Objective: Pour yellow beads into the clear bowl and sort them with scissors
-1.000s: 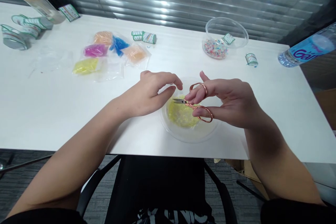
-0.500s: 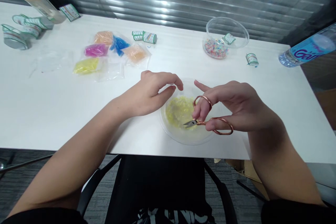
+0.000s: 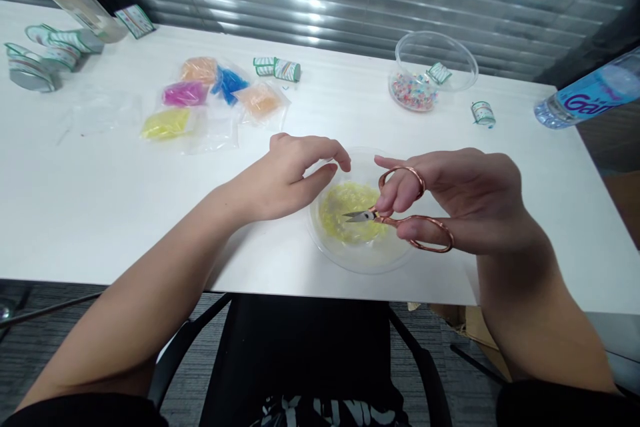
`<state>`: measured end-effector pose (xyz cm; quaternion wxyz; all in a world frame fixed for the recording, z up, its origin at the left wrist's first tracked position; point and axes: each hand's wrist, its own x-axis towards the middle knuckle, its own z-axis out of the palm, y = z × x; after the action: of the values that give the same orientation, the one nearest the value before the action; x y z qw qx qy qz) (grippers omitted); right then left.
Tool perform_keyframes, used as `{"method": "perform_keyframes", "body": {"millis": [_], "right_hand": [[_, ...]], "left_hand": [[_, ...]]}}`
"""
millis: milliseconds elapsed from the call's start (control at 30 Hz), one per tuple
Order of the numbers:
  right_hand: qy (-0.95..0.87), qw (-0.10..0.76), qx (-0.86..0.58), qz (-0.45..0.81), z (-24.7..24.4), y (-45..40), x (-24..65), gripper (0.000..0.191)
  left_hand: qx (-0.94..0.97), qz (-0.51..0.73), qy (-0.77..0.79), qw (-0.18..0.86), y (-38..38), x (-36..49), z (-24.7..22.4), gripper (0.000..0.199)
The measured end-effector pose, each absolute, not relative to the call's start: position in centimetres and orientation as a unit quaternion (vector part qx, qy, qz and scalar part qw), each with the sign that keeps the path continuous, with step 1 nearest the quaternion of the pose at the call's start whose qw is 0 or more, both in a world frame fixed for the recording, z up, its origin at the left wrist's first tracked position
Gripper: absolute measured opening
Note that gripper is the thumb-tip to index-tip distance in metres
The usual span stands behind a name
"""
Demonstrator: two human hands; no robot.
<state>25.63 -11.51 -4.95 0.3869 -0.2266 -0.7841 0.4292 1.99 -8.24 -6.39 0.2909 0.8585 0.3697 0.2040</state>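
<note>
My right hand [image 3: 465,200] has its fingers through the loops of a small pair of rose-gold scissors [image 3: 425,230]. The silver blades are parted slightly and point left over a clear plastic bowl [image 3: 370,265]. Inside the bowl lies a translucent yellow mass [image 3: 345,213] of small pieces. My left hand [image 3: 295,177] rests at the bowl's far left rim, thumb and forefinger curved over it; its other fingers are mostly hidden.
Small bags of yellow [image 3: 165,124], magenta [image 3: 185,93], orange and blue material lie at the back left. Green-and-white packets [image 3: 287,70] are scattered about. A clear tub with colourful bits [image 3: 414,92] and a water bottle [image 3: 575,101] stand at right.
My right hand has moved slightly right and up, with the scissors now higher and their blades more parted. My left hand stays at the bowl's rim.
</note>
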Motion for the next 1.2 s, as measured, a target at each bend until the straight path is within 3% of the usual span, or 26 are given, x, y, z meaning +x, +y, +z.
{"method": "perform_keyframes", "body": {"millis": [233, 400, 733, 1200], "right_hand": [[-0.824, 0.334, -0.173, 0.424, -5.0, -12.2, 24.6, 0.017], [-0.829, 0.311, -0.221, 0.408, -5.1, -12.2, 24.6, 0.016], [-0.766, 0.388, -0.322, 0.398, -5.0, -11.6, 25.4, 0.02], [-0.763, 0.367, -0.239, 0.475, -4.8, -12.0, 25.1, 0.02]], "left_hand": [[0.863, 0.21, 0.36, 0.285, -8.2, 1.8, -6.7, 0.028], [0.864, 0.211, 0.357, 0.285, -8.1, 1.9, -6.7, 0.028], [0.862, 0.209, 0.361, 0.287, -8.2, 1.9, -6.6, 0.029], [0.859, 0.217, 0.35, 0.305, -8.2, 1.9, -6.7, 0.028]]}}
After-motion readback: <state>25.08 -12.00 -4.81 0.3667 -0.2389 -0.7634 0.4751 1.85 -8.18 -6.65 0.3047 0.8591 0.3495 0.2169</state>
